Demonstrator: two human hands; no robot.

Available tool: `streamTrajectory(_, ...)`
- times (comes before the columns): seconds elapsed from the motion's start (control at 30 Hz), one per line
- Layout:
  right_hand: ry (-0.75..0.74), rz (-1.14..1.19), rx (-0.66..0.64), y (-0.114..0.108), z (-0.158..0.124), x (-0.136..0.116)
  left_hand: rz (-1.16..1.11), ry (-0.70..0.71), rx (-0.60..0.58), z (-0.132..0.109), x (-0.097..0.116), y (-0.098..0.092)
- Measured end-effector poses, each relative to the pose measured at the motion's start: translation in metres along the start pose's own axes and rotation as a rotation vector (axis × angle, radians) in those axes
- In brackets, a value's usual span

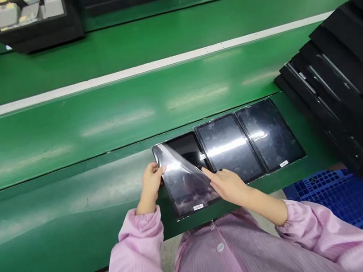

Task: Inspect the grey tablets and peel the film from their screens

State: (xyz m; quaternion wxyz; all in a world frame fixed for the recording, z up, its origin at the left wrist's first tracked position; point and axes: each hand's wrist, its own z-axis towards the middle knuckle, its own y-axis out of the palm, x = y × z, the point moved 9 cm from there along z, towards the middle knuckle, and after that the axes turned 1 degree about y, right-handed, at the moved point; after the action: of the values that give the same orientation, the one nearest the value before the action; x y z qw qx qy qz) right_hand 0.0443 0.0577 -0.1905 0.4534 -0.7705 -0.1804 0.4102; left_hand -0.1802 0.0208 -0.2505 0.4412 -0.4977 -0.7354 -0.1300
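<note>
A flat black tablet-like screen panel point(188, 149) lies in front of me, its upper right part bare and glossy. Clear protective film point(179, 165) is lifted diagonally across it, folded toward the left. At the panel's left edge, my left hand point(150, 181) is closed, thumb and fingers pinching the film; whether it also grips the panel edge is hidden. My right hand point(227, 186) has its index finger stretched onto the panel beside the film's fold, the thumb apart and the other fingers curled. A white label point(198, 207) sits at the panel's lower edge.
Two more panels, a middle one point(230, 147) and a right one point(271, 134), lie alongside on the green bench point(77, 213). Stacked black foam trays point(340, 86) lean at right, above a blue plastic pallet point(342, 203). A black box point(39, 34) holding grey parts stands at upper left.
</note>
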Motion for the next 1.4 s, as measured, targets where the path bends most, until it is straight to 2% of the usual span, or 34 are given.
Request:
streamTrajectory(0.1, 0.061, 0.442, -0.141, 0.001, 0.025, -0.008, 0.010, -0.057, -0.102, 0.001, 0.000, 0.005)
streamTrajectory(0.17, 0.111, 0.861, -0.148, -0.012, 0.050, -0.014, 0.023, -0.085, -0.133, -0.001, -0.002, 0.005)
streamTrajectory(0.27, 0.283, 1.395, 0.098, -0.046, 0.086, 0.005, 0.054, -0.112, -0.148, -0.001, -0.002, 0.005)
streamTrajectory(0.33, 0.372, 1.552, 0.189, -0.058, 0.093, 0.022, 0.089, -0.122, -0.147, 0.001, -0.001, 0.004)
streamTrajectory(0.37, 0.388, 1.544, 0.149, -0.059, 0.091, 0.025, 0.113, -0.125, -0.142, 0.001, 0.000, 0.002)
streamTrajectory(0.4, 0.385, 1.472, 0.053, -0.057, 0.084, 0.025, 0.142, -0.125, -0.133, 0.001, 0.002, 0.000)
streamTrajectory(0.5, 0.328, 0.959, -0.268, -0.035, 0.041, 0.021, 0.245, -0.106, -0.050, -0.006, 0.014, -0.007)
streamTrajectory(0.57, 0.260, 0.609, -0.390, -0.019, 0.007, 0.018, 0.376, -0.011, 0.086, -0.016, 0.033, -0.011)
streamTrajectory(0.6, 0.226, 0.494, -0.445, -0.011, -0.008, 0.015, 0.489, 0.093, 0.163, -0.023, 0.049, -0.009)
streamTrajectory(0.67, 0.178, 0.355, -0.557, 0.004, -0.030, 0.009, 0.774, 0.395, 0.247, -0.041, 0.084, 0.015)
streamTrajectory(0.73, 0.178, 0.269, -0.621, 0.009, -0.042, 0.010, 1.025, 0.687, 0.225, -0.057, 0.106, 0.058)
streamTrajectory(0.77, 0.182, 0.241, -0.620, 0.007, -0.043, 0.013, 1.096, 0.769, 0.189, -0.059, 0.110, 0.078)
streamTrajectory(0.83, 0.171, 0.242, -0.578, -0.005, -0.042, 0.020, 1.185, 0.818, 0.141, -0.054, 0.109, 0.107)
streamTrajectory(0.9, 0.164, 0.300, -0.504, -0.022, -0.039, 0.033, 1.223, 0.767, 0.138, -0.041, 0.106, 0.121)
streamTrajectory(1.03, 0.250, 0.356, -0.248, -0.063, -0.024, 0.086, 1.210, 0.593, 0.237, -0.021, 0.109, 0.123)
streamTrajectory(1.13, 0.303, 0.339, -0.019, -0.099, 0.004, 0.132, 1.191, 0.474, 0.275, -0.016, 0.115, 0.121)
streamTrajectory(1.2, 0.337, 0.313, 0.097, -0.120, 0.028, 0.160, 1.175, 0.488, 0.288, -0.023, 0.117, 0.124)
streamTrajectory(1.27, 0.359, 0.293, 0.180, -0.136, 0.050, 0.183, 1.155, 0.658, 0.188, -0.041, 0.114, 0.140)
streamTrajectory(1.33, 0.369, 0.302, 0.222, -0.143, 0.063, 0.200, 1.126, 0.911, -0.068, -0.075, 0.098, 0.168)
streamTrajectory(1.4, 0.366, 0.343, 0.235, -0.143, 0.065, 0.211, 1.111, 1.082, -0.301, -0.113, 0.074, 0.188)
